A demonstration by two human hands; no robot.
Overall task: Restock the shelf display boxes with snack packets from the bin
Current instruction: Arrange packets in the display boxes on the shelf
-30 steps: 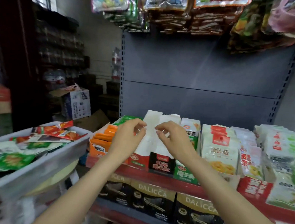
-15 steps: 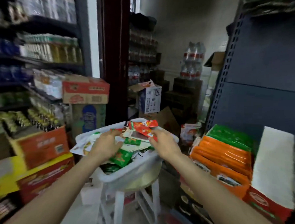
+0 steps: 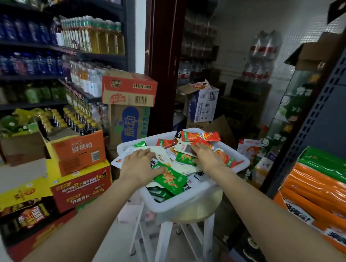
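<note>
Head cam: white plastic bin sits on a white stool, center frame, approx between both forearms. Bin is heaped w/ snack packets, mixed red, green and white/cream, some overhanging the far rim.

Left hand is palm-down on the pile, near-left part of bin. Fingers lie fairly straight and close together across a white packet; thumb lies along the top edge of a green packet. Can't tell if anything is actually pinched, looks like flat contact only.

Right hand is palm-down further back, right side of bin, fingertips on a cream packet w/ dark window just beside the red packets at the far rim. Fingers slightly spread, lightly bent; whether they grip it I can't tell, undersides hidden.

Display boxes: orange box w/ green stack behind it on the shelf at right edge, well apart from both hands.

Bg: cardboard cartons stacked left of bin, bottled drinks on dark shelving at left, water-bottle packs at back.
</note>
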